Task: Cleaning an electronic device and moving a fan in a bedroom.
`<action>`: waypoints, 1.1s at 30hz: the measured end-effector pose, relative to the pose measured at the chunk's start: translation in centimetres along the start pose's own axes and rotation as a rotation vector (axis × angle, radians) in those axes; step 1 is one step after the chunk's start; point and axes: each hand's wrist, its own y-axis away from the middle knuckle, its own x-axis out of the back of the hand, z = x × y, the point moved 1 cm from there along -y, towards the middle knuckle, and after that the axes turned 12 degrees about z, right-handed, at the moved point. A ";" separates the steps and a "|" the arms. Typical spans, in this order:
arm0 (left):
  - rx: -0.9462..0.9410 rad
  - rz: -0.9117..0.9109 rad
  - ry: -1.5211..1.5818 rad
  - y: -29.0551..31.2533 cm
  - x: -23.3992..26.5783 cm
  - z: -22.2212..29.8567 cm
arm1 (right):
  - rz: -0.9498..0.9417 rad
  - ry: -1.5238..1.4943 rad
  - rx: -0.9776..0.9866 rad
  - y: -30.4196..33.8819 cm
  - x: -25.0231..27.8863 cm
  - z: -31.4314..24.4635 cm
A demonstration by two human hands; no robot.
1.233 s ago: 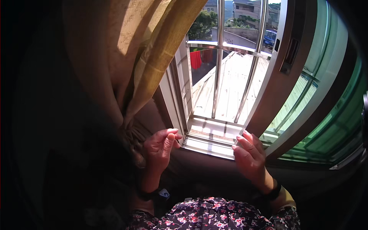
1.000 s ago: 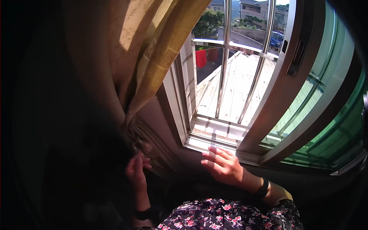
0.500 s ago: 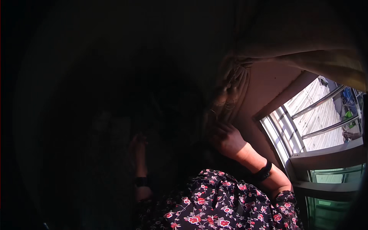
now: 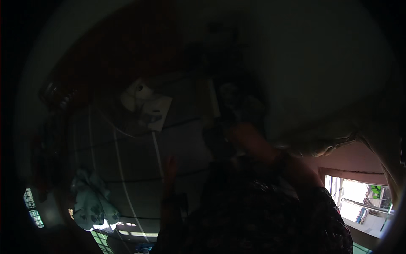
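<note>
The room is very dark, so shapes are faint. My right hand reaches forward over a dark surface, next to a dim, dark heap. Its fingers fade into shadow, and whether they hold anything is hidden. Lower and to the left, my left hand is raised above a dark cover with pale stripes. Its fingers appear stretched upward, with nothing visible in them. Ahead of the left hand lie a pale flat piece and a whitish rounded object. A long pale strip lies left of the dark heap.
A pale blue-green cloth with dark spots lies at the lower left. A dark reddish shape fills the far left. On the right, a curtain hangs near a bright barred window.
My view has turned from the window and gathered curtain toward the striped cover. The right hand has left the curtain folds and now reaches over the dark surface. The left hand stays low.
</note>
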 end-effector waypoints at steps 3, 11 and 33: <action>-0.229 -0.075 -0.508 2.1 1.6 0.3 | -0.201 0.147 -0.116 -4.0 -2.2 1.8; 0.306 -0.026 -0.107 9.3 3.1 -2.7 | 0.045 0.542 -1.159 1.9 -4.1 11.3; -0.484 -0.610 -0.613 -16.2 -27.5 35.5 | 0.168 0.244 -0.666 1.1 -10.7 17.7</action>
